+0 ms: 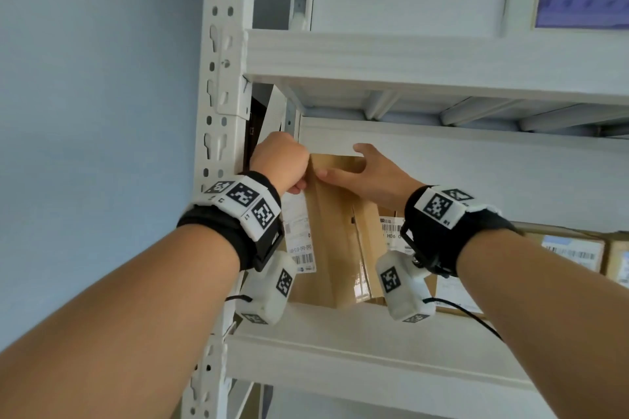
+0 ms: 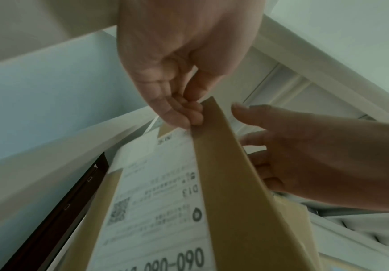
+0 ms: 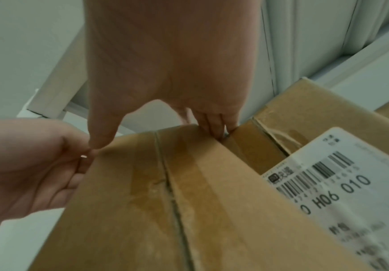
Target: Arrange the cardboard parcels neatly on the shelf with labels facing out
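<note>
parcel (image 1: 326, 231) flush against neighbour box (image 1: 372, 224), gap above

A white metal shelf (image 1: 340, 350) with a slotted upright post (image 1: 218, 78) carries cardboard parcels. At its left end a tall parcel (image 1: 332, 248) stands upright, its white label (image 1: 299, 238) on the left side face. Just beside it sits a second parcel (image 1: 372, 241) with a barcode label (image 1: 391, 230); more labelled parcels (image 1: 571, 253) stand farther right.
</note>
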`<state>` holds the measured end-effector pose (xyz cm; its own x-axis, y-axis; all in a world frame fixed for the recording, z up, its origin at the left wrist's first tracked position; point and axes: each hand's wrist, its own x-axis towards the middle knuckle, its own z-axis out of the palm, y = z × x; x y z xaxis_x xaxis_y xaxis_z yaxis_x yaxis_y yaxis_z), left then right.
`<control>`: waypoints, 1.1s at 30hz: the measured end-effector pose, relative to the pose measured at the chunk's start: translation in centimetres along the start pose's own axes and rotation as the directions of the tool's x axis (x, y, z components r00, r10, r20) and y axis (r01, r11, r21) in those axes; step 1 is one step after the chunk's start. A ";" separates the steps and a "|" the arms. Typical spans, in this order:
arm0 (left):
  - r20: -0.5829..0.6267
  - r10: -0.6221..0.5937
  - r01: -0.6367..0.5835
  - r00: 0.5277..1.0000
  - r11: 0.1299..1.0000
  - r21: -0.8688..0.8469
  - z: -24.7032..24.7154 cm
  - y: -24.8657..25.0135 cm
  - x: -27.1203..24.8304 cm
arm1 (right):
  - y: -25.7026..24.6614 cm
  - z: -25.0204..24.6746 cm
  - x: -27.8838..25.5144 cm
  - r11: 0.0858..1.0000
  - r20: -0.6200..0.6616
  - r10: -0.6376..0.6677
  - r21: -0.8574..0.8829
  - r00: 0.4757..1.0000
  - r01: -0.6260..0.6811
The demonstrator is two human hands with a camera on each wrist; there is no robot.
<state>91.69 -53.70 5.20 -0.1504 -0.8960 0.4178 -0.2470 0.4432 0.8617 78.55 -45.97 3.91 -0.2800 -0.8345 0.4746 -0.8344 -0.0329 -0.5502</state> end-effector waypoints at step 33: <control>0.076 0.136 -0.113 0.988 0.960 -0.257 -0.5 -0.3 -2.5 | -0.8 -5.2 -5.3 0.937 -0.272 0.026 0.343 0.962 0.072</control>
<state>92.60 -51.58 3.97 -0.2555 -0.8225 0.5082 0.0255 0.5197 0.8539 78.19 -38.65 5.44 -0.4199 -0.6543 0.6290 -0.6386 -0.2795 -0.7170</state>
